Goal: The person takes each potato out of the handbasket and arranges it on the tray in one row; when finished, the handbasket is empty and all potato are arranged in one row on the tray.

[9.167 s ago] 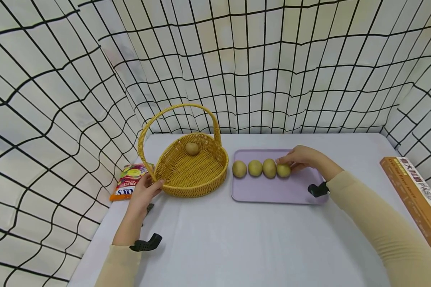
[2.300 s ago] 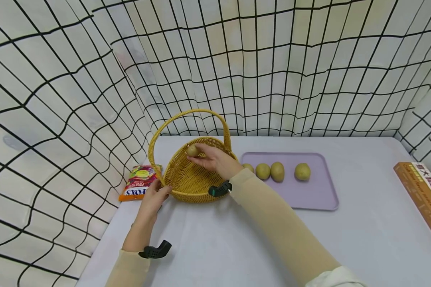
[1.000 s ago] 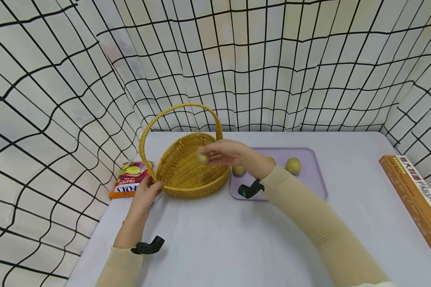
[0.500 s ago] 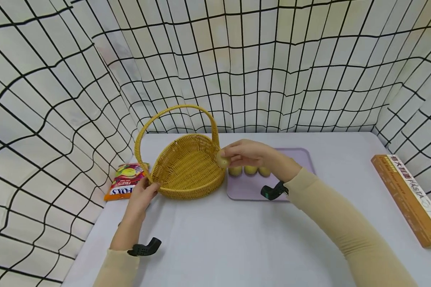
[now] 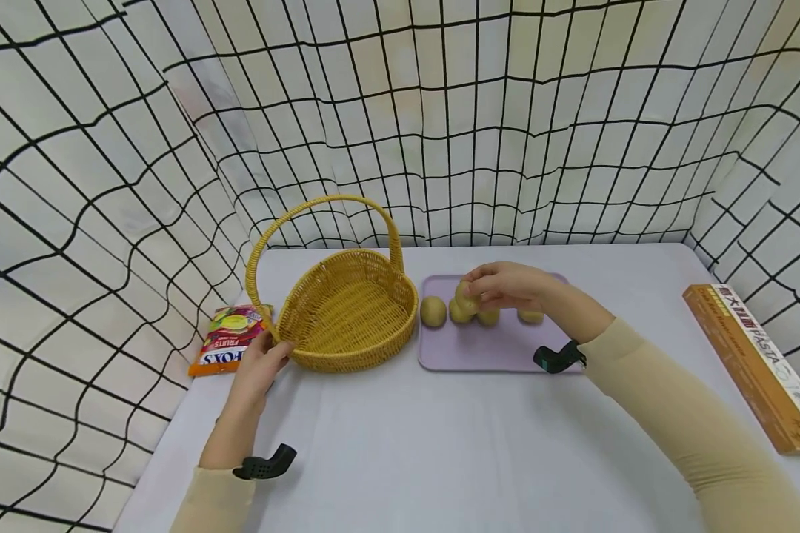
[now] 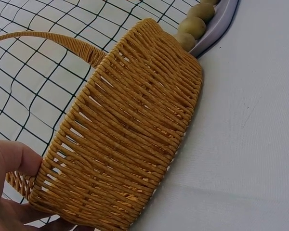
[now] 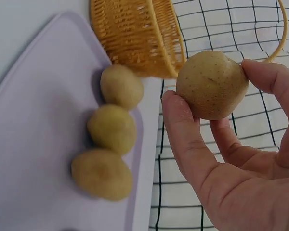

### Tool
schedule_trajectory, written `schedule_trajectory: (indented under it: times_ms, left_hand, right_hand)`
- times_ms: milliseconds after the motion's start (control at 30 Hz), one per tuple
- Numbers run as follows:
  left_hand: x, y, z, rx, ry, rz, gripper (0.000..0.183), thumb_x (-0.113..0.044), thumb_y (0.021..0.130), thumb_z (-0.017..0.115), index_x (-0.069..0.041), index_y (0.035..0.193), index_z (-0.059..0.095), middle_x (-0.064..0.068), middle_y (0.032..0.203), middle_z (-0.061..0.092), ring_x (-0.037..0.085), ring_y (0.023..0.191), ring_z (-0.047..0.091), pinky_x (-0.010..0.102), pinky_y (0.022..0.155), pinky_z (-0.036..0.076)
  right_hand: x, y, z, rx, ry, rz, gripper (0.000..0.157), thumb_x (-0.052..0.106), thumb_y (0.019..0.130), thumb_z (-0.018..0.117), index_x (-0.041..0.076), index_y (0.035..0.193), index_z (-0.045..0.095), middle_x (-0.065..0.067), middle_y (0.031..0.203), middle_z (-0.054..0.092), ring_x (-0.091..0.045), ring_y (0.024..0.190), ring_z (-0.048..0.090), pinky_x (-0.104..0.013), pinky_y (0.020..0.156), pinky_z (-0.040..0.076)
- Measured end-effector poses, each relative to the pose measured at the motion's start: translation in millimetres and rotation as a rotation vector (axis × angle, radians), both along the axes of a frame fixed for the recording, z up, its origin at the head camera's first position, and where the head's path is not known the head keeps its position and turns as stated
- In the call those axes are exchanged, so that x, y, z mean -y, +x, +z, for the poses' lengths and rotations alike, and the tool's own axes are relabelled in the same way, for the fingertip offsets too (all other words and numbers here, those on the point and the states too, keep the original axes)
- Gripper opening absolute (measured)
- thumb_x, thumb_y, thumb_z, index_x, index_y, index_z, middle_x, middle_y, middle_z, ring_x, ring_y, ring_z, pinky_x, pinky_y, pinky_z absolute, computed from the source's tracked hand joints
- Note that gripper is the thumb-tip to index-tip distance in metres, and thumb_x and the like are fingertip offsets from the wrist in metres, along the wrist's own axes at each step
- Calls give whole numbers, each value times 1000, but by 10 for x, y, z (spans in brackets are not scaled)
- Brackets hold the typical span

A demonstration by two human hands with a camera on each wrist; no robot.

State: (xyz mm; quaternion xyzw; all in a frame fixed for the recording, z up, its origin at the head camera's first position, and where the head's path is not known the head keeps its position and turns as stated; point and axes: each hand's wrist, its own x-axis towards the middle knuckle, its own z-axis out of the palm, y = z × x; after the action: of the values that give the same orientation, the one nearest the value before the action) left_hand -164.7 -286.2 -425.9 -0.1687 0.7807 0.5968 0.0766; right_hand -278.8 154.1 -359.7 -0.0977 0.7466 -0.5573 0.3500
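My right hand (image 5: 510, 285) pinches a round tan potato (image 7: 212, 85) between thumb and fingertips, over the back of the lilac tray (image 5: 483, 354). Several more potatoes lie on the tray: three in a row toward its left, with the leftmost potato (image 5: 433, 312) near the basket, and a potato (image 5: 530, 316) farther right, partly hidden by the hand. My left hand (image 5: 258, 369) grips the rim of the yellow wicker basket (image 5: 356, 361) by the foot of its tall handle. In the left wrist view the thumb (image 6: 24, 159) presses on the basket's edge.
A red and orange bag of fruit sweets (image 5: 227, 340) lies left of the basket. On the right is a long orange pasta box (image 5: 753, 366). Black netting (image 5: 470, 159) over white sheeting rises behind and beside the white table (image 5: 400, 444).
The potato formerly in the basket was picked up by my right hand and carried right, over the tray. The rightmost tray potato now sits apart from the row. My left hand stays on the basket.
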Motion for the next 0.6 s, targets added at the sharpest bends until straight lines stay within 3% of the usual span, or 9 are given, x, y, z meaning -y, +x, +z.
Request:
schedule_trajectory:
  times_ms: [233,400,600]
  left_hand:
    - [1,17,-12,-7,-6,-10,76,-22,106,52,-5,166,8,19,171,18,28,148,34,46,125,34]
    - [-10,18,-7,-15,-17,-14,76,-24,106,54,-5,166,11,18,170,21,27,145,37,46,124,35]
    - [1,8,11,-13,-24,-2,76,-23,105,54,-5,166,12,17,169,23,27,144,38,45,124,35]
  right_hand:
    - [-353,58,-7,-132,169,29,52,21,97,65,-3,142,50,-13,129,60,-17,108,60,-36,106,55]
    - [-612,85,-73,-243,332,18,52,27,95,68,0,137,55,-12,123,62,-18,104,60,-30,93,56]
    - [-873,156,-117,-323,447,5,53,27,95,67,-4,135,51,-23,127,63,-22,103,63,-33,87,59]
